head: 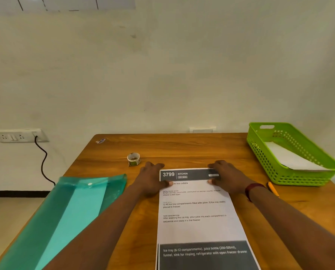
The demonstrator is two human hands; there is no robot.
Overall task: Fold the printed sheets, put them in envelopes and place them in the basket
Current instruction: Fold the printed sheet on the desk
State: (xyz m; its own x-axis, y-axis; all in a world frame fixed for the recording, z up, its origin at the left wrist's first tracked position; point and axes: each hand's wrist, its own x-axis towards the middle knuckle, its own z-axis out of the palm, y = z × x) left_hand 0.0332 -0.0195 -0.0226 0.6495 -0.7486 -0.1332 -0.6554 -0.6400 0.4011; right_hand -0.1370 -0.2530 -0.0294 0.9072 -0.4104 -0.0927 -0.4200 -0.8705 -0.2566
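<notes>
The printed sheet (pixel 199 228), a white paper page with a dark header band reading "3799 KITCHEN" and a dark block at its foot, lies flat on the brown wood-grain table (pixel 182 147), to the left of the bright green perforated plastic basket (pixel 269 162) and nearer to you than it.

From the head view, its long axis runs straight away from you. The header is at the far end and the text reads upright to you, while the near end runs out of the frame.

Your left hand (pixel 153 180) and right hand (pixel 227 178) lie spread and low at the two far corners, each with its thumb tip pressing on the paper just below the header. Whether any fingers are tucked under the far edge cannot be told.

Expect the page to be very light, limp and quick to slide on the smooth wood, and any crease will probably stay. Take it by the far corners, where your hands are, and keep one edge pinned while you fold across the long axis.

A white envelope (pixel 293 158) already lies in the basket. A yellow pencil (pixel 273 189) sits just at its near corner. A small roll of stickers (pixel 133 159) stands well to its left, and a translucent teal plastic folder (pixel 75 211) lies farther left again.
</notes>
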